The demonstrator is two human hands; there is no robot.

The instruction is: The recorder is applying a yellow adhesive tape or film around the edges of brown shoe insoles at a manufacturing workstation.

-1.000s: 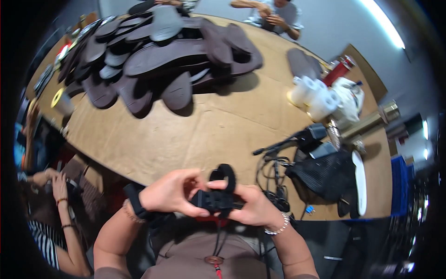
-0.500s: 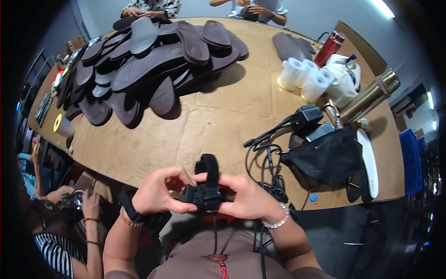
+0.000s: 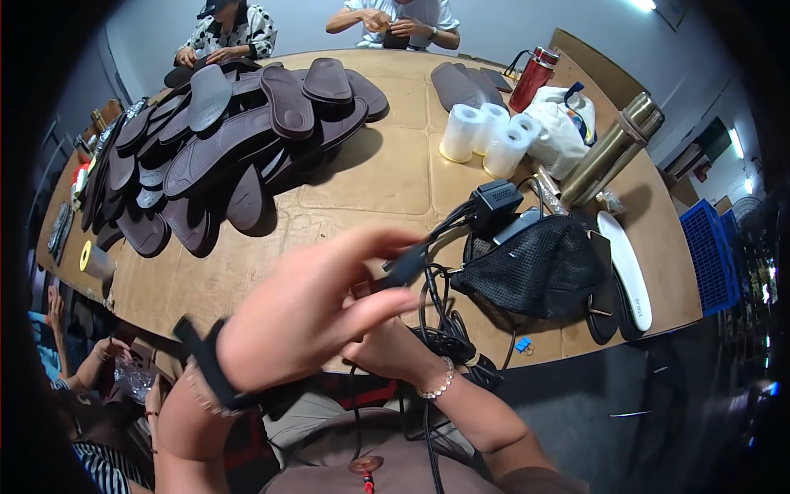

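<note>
The person's left hand (image 3: 300, 309) curves thumb and fingers around a small, blurred, black plug-like cable piece (image 3: 407, 265), at its two-to-three o'clock; whether they pinch it firmly I cannot tell. The right hand (image 3: 388, 346) sits behind at four o'clock, its fingers mostly covered, its grip unreadable. Handling this piece seems the step in hand; the next move probably calls for a steady pinch clear of the coiled black cables (image 3: 448, 325) at five o'clock and the black mesh pouch (image 3: 535, 276) at three o'clock.
</note>
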